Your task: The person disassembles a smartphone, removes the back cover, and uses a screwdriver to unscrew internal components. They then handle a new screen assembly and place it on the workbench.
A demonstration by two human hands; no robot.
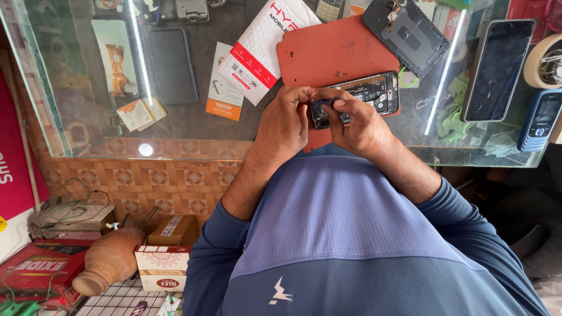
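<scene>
Both hands are pinched shut around the near end of an opened smartphone [358, 98]: left hand [287, 123] just beside right hand [358, 126], equally close. It lies on a red mat [328, 52] on the glass surface [193, 126], long axis running sideways, pointing right.

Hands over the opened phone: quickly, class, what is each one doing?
Left hand: closed on the end of the opened phone.
Right hand: closed, pinching a small blue tool against it.

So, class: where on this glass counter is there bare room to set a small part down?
Bare glass counter lies between the orange card and the left hand. Around the red mat and the opened phone it is crowded.
</scene>
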